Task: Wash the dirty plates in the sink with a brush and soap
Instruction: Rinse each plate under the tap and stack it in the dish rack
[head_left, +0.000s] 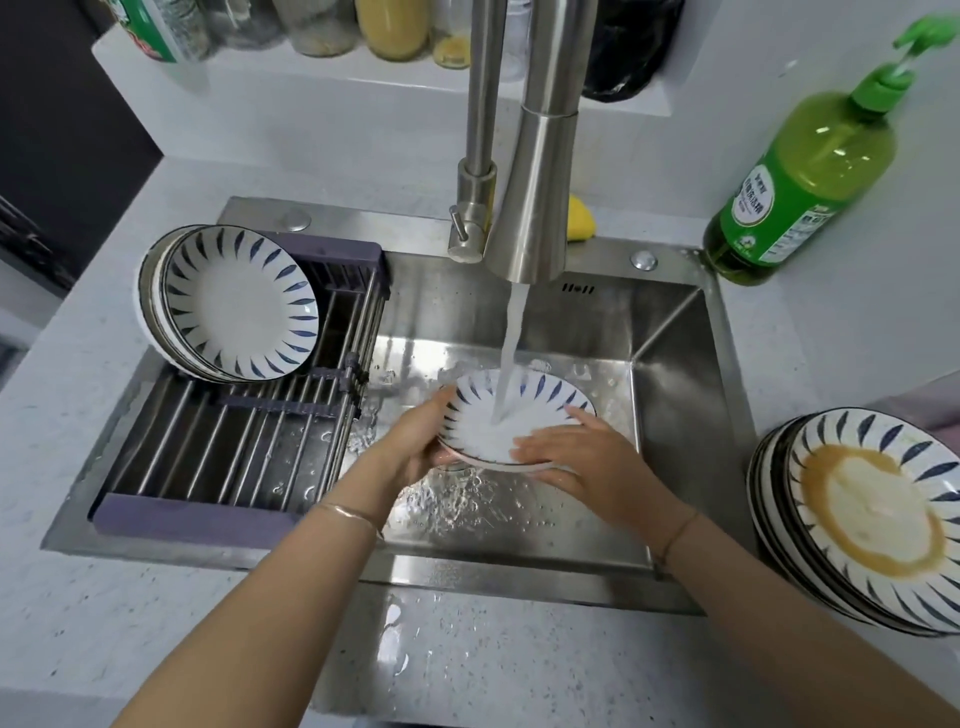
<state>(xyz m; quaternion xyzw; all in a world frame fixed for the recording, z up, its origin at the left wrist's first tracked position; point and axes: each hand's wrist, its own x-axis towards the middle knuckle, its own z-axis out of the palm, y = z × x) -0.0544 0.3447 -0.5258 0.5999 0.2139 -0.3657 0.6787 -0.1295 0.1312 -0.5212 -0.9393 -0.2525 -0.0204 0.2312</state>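
Head view shows you the pale speckled tabletop (467, 649) around the steel sink (675, 332), which takes the middle. Over the left part of the sink lies a drying rack (249, 436) of metal rods with grey-purple ends. The steel faucet (540, 171) rises behind the sink and its spout hangs over the basin. At the back right corner of the sink, on the tabletop, stands a green soap bottle (810, 176) with a pump. To your right, on the tabletop just beside the sink, is a stack of dirty plates (872, 514); the top one has a brown ring of sauce. On the far end of the rack several clean plates (234, 301) lean tilted, one against another, white with blue strokes on the border. The plate (550, 410) you wash has the same pattern and is low inside the basin, directly under the water stream (511, 353). Your left hand (415, 441) grips its left edge, the thumb at the rim and the fingers curled below it. Your right hand (587, 452) lies flat on the near right part of the plate, its fingers straight and holding nothing. A small yellow thing (579, 218) is partly hidden behind the faucet; what it is, I cannot tell
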